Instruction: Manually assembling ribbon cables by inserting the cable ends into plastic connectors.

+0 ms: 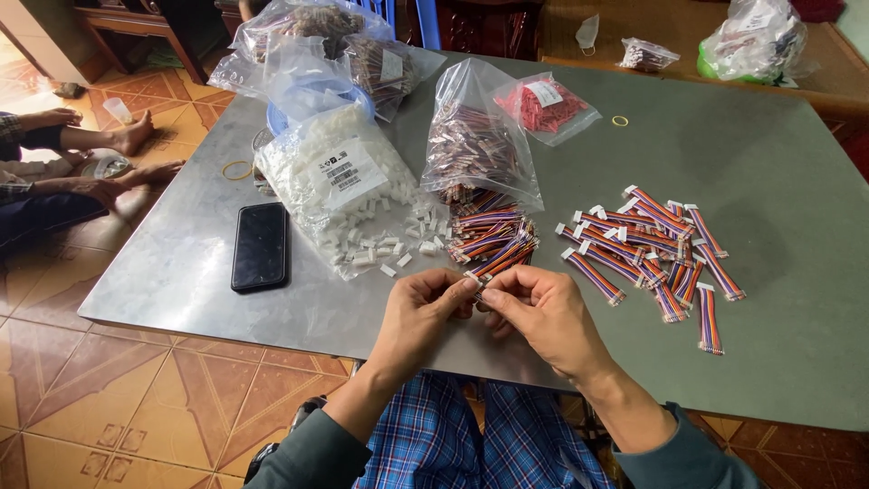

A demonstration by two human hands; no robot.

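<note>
My left hand (pixel 424 312) and my right hand (pixel 541 312) meet at the near edge of the grey table (pixel 778 181). Between their fingertips they pinch a small white connector on a striped ribbon cable (pixel 477 282); most of the piece is hidden by the fingers. Just beyond the hands lies a loose heap of striped cables (pixel 491 234) spilling from a clear bag (pixel 475 145). To the right sits a pile of cables with white connectors fitted (pixel 656 249). White plastic connector housings (pixel 385 237) spill from a large clear bag (pixel 339 177) on the left.
A black phone (pixel 261 245) lies flat at the left. A bag of red parts (pixel 548 107), more bags at the back, and two rubber bands (pixel 237 169) are on the table. A person's bare feet and hands (pixel 81 158) rest on the tiled floor at far left.
</note>
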